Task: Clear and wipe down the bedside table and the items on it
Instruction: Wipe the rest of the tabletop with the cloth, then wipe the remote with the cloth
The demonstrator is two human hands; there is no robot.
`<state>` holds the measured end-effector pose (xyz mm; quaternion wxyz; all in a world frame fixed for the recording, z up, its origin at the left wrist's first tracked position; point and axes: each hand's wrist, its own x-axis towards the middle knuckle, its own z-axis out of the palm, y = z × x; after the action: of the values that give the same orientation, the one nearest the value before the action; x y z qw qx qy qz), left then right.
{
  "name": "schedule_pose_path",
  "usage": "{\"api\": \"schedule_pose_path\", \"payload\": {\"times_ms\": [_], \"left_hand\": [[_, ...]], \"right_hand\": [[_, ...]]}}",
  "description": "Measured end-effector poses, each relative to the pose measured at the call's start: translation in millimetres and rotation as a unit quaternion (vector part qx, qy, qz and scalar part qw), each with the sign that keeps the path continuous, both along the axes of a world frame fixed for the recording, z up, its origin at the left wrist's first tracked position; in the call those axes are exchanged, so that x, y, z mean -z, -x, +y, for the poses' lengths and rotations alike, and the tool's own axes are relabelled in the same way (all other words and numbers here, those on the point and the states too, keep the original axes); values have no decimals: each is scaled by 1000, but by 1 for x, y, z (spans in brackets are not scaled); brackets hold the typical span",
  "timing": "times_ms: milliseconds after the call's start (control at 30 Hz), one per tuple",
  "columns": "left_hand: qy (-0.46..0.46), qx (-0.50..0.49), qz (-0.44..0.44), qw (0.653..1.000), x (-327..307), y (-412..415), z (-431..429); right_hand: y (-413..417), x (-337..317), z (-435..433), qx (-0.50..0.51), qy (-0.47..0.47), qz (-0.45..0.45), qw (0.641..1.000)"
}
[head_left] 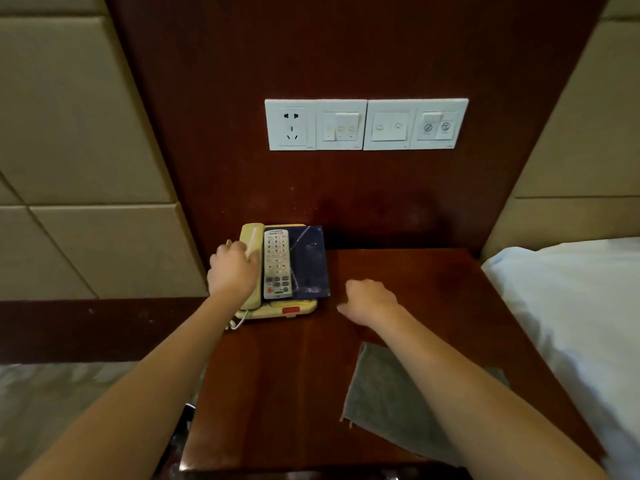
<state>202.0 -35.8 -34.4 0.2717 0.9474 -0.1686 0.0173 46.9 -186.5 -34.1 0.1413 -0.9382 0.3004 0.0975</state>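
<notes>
While we look down on the bedside table, our left hand is at 10 o'clock on the top, with its fingers curled round the handset of a cream phone. The handset lies along the phone's left side, and a coiled cord hangs off the near end. A white remote lies on the phone just right of the handset, touching it or nearly so. It rests on a dark blue folder that covers the phone's right half. Our right hand is near the table's centre, just right of the folder and apart from it. It is blurred, with fingers bent loosely downward and nothing in them; we cannot tell if it touches the wood. A grey cloth lies flat at 5 o'clock, partly under our right forearm. At 12 o'clock a white switch panel with a socket is set in the dark wood wall. White bedding is at 3 o'clock, against the table's edge. Beige padded panels are at 9 o'clock.
</notes>
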Motion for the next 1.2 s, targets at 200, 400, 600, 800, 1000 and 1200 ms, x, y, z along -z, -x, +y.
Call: {"api": "schedule_pose_path", "payload": {"times_ms": [200, 400, 600, 800, 1000, 1200], "left_hand": [[-58, 36, 37, 997, 3, 50, -26], [-149, -25, -7, 989, 6, 71, -34], [-188, -51, 98, 976, -1, 61, -58], [62, -35, 250, 966, -10, 69, -63], [178, 86, 275, 941, -74, 119, -60], [250, 198, 167, 933, -150, 194, -39]], "right_hand": [[61, 1, -28, -40, -45, 174, 983], [86, 21, -34, -20, -81, 135, 987], [90, 32, -45, -68, -103, 97, 988], [96, 12, -54, -14, -157, -47, 986], [118, -51, -53, 32, -169, -200, 965], [156, -172, -23, 96, -125, -567, 809]]}}
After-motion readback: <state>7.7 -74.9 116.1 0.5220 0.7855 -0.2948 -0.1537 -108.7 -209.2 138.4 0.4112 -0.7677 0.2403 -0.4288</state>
